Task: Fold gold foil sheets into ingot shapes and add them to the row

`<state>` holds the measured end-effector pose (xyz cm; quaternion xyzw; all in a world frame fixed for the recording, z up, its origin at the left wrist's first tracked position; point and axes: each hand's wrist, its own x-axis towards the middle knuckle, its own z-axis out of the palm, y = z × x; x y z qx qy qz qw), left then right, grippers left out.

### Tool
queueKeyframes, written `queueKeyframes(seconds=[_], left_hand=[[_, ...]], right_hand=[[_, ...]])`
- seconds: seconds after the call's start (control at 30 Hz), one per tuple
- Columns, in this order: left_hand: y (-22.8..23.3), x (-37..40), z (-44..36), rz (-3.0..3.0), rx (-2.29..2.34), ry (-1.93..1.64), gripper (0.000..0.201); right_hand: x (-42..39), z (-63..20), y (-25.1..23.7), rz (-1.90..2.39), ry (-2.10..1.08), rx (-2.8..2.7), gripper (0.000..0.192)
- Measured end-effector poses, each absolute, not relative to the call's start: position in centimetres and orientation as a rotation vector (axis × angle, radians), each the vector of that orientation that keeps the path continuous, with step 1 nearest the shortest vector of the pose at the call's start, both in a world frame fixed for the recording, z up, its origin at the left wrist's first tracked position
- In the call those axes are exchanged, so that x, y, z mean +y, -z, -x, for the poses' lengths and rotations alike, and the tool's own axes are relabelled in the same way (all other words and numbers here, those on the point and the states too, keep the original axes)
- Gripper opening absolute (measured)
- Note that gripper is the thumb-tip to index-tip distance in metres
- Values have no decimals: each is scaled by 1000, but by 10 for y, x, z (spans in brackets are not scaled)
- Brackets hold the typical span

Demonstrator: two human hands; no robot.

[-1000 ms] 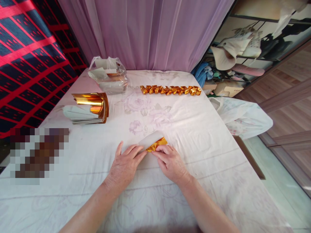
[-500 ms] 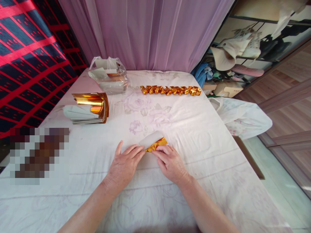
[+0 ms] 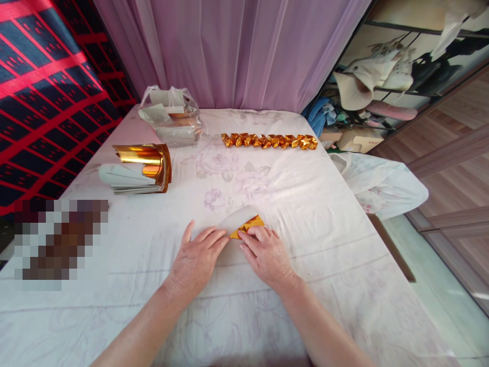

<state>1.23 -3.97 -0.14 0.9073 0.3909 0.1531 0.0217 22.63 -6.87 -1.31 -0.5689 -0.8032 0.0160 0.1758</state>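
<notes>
A partly folded sheet of gold foil paper (image 3: 239,218), pale on one side and shiny gold on the other, lies on the table before me. My left hand (image 3: 200,250) holds its left corner, with the little finger lifted away. On the gold folded strip at the right, the fingers of my right hand (image 3: 267,250) are bent and pressed down; part of the strip is hidden under them. Farther back, several folded gold foil pieces (image 3: 269,141) stand in a row.
A curved stack of gold foil sheets (image 3: 153,158) is at the left of the cloth-covered table (image 3: 324,306). Behind it sits a clear plastic bag (image 3: 171,120) of more sheets. A blurred-out patch (image 3: 63,242) covers the left edge. Shelves with shoes (image 3: 395,71) stand right.
My right fingers have shifted slightly along the gold fold, and the strip looks flatter and smoother. My left hand stays in nearly the same place.
</notes>
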Motion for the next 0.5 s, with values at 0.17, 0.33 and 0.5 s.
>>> queueKeyframes(seconds=[0.17, 0.33, 0.5], left_hand=[[0, -40, -13, -2793, 1221, -445, 44], [-1, -40, -13, -2802, 1224, -449, 43], [0, -39, -12, -2805, 1220, -449, 43]], right_hand=[[-70, -230, 15, 1577, -35, -2282, 29], [-71, -228, 10, 1546, -55, -2316, 33], [-71, -227, 9, 1541, -94, -2300, 30]])
